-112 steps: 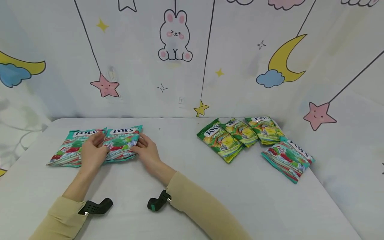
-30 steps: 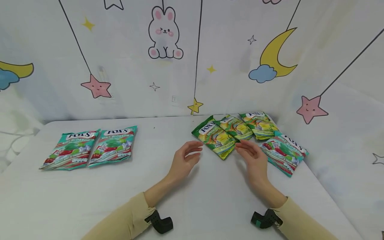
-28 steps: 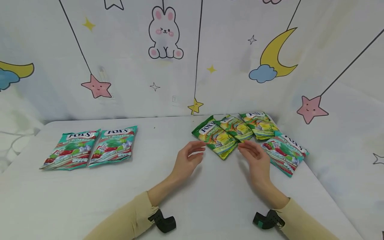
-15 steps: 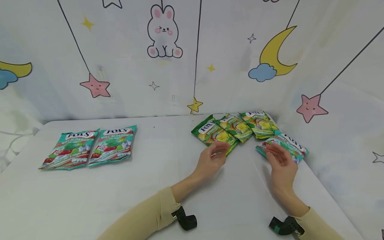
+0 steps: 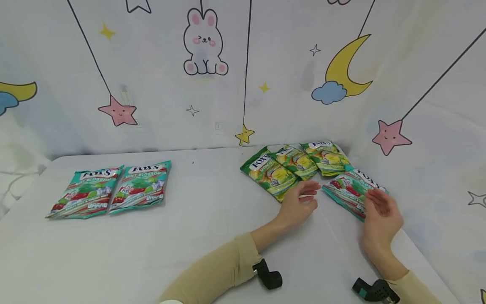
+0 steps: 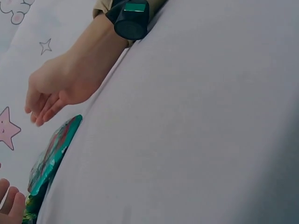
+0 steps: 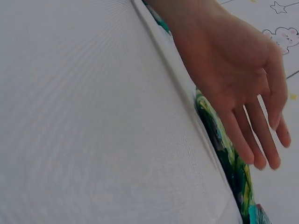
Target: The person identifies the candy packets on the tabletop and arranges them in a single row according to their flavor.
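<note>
My left hand [image 5: 298, 204] hovers in front of the yellow-green candy bags, fingers loosely bent and holding nothing. In the right wrist view this left hand [image 7: 233, 70] shows its palm, fingers spread slightly. My right hand [image 5: 382, 219] is over the right end of a teal Fox's candy bag [image 5: 347, 190] and hides part of it. The left wrist view shows the right hand [image 6: 60, 88] a little above that bag [image 6: 53, 151], with a gap between. Three yellow-green Fox's bags, at left [image 5: 269, 173], middle [image 5: 296, 162] and right [image 5: 326, 158], overlap behind the left hand.
Two more teal Fox's bags, one [image 5: 85, 192] and another [image 5: 141, 185], lie side by side at the far left of the white table [image 5: 114, 257]. A patterned cloth backdrop [image 5: 152, 84] rises behind. The table's right edge runs close to the right hand.
Both hands have left the two teal bags on the left and moved right, past the yellow-green bags. The right hand now reaches the right teal bag, which has shifted slightly left.
</note>
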A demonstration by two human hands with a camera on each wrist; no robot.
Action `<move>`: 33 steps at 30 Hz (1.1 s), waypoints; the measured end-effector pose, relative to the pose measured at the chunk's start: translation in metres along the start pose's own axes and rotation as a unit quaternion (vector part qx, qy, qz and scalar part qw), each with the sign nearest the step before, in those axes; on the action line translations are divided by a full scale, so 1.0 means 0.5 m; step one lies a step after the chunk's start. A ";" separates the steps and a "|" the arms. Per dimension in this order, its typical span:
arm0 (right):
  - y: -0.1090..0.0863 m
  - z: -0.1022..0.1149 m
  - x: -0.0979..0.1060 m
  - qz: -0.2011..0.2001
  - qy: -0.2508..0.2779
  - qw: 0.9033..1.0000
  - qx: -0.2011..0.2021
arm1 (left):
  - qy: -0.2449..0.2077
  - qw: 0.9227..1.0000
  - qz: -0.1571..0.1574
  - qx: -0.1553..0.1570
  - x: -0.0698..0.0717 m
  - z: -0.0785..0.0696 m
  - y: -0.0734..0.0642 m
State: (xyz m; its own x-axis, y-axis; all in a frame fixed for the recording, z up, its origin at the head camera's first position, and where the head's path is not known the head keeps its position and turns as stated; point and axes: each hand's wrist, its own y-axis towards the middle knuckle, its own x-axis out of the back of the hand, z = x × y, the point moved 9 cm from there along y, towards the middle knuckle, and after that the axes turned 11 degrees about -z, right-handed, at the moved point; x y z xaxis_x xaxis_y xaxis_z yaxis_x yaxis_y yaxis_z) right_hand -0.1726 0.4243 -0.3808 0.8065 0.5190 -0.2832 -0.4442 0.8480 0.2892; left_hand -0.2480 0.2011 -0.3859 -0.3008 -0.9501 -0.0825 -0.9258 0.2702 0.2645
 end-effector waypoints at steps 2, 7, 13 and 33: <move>0.002 -0.004 0.008 -0.026 -0.003 1.000 -0.017 | 0.020 1.000 -0.008 0.009 -0.019 0.010 0.009; 0.007 -0.020 0.028 -0.084 -0.017 0.993 -0.087 | 0.074 0.996 -0.052 0.013 -0.052 0.028 0.033; 0.009 -0.047 0.051 -0.119 -0.060 0.976 -0.171 | 0.096 0.990 -0.095 0.032 -0.078 0.050 0.057; 0.019 -0.066 0.025 -0.053 -0.065 0.965 -0.248 | 0.069 0.993 -0.059 0.080 -0.093 0.083 0.079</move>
State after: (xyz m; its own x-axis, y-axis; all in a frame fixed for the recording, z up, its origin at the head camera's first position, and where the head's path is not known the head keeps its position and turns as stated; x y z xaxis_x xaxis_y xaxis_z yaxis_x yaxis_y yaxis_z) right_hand -0.1796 0.4424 -0.4117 0.8853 0.4365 -0.1605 -0.4630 0.8593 -0.2174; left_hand -0.2799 0.2622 -0.4114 -0.1632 -0.9861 0.0311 -0.9807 0.1656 0.1043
